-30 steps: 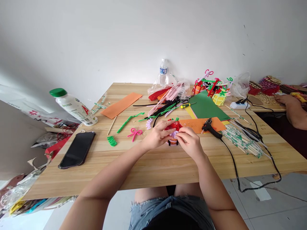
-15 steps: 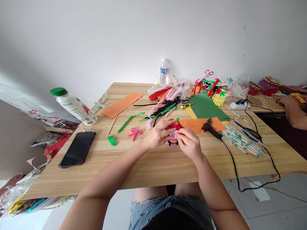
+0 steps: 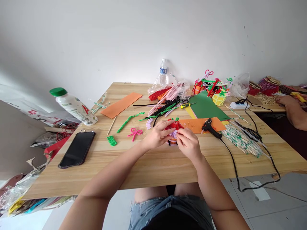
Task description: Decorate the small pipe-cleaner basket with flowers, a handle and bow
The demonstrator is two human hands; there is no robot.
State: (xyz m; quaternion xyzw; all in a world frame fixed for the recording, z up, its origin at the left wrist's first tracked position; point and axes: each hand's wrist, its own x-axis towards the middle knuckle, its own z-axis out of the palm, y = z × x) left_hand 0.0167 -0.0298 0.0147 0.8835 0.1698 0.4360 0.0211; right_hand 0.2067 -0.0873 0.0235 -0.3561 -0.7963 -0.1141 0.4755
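Both hands meet over a small pipe-cleaner basket [image 3: 173, 141] near the middle of the table, with red, lilac, orange and black showing on it. My left hand [image 3: 158, 134] is closed around its left and upper side. The fingers of my right hand [image 3: 190, 143] pinch at a lilac fuzzy piece [image 3: 174, 134] on its front; the fingers hide much of it. To the left lie a pink pipe-cleaner bow [image 3: 135, 133], a green coil [image 3: 112, 140] and a long green twisted pipe cleaner [image 3: 128, 123]. A black glue gun [image 3: 211, 128] rests on orange foam sheet to the right.
A phone [image 3: 77, 149] and a tilted white bottle [image 3: 75, 107] are at the left. Pipe-cleaner bundles [image 3: 165, 92], a water bottle [image 3: 163, 72] and finished pieces [image 3: 211, 88] stand at the back. The glue gun's cord [image 3: 231, 163] hangs over the front edge. Another person's arm [image 3: 294, 110] is far right.
My right hand has shifted very slightly left against the lilac piece. My left hand and the objects around stay where they were.
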